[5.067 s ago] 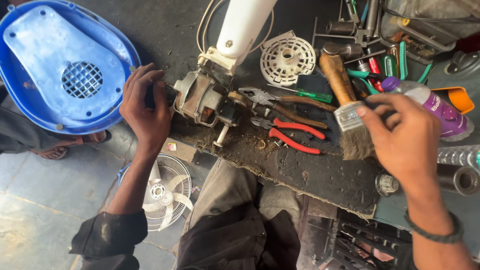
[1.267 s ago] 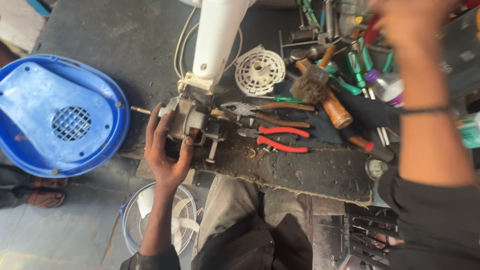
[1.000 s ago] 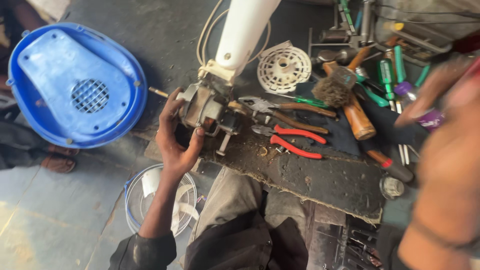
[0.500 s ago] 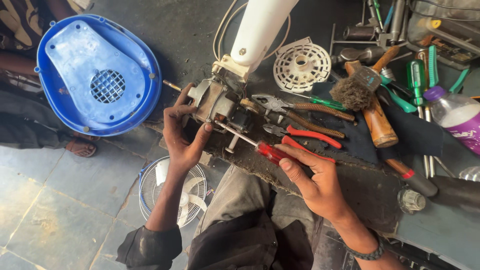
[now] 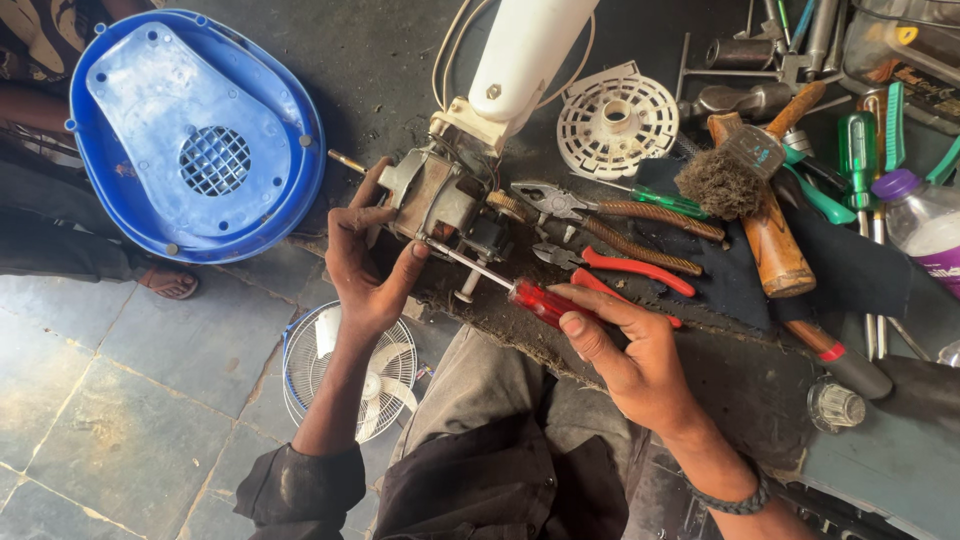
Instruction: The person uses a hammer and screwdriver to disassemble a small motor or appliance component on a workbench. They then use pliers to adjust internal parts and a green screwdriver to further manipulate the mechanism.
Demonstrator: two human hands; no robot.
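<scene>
Fan motor [image 5: 435,200] lies at the near edge of the dark workbench [image 5: 740,390], still joined to the white fan neck [image 5: 525,50] slanting up and away; left hand [image 5: 365,270] cups the motor from its left side, thumb against the lower casing, fingers curled up over the housing, forearm running down toward the body; red-handled screwdriver [image 5: 520,290] points up-left with its tip on the motor's lower face; right hand [image 5: 625,345] is closed round the red handle, index finger laid along it, wrist bent inward, dark bracelet at the wrist; the two hands sit apart, motor and shaft between them. Just right of the motor: pliers [image 5: 610,212], red-handled cutters [image 5: 625,268], brush [image 5: 735,175]; blue fan cover [image 5: 190,130] lies well left; white fan guard [image 5: 350,365] on the floor below.
</scene>
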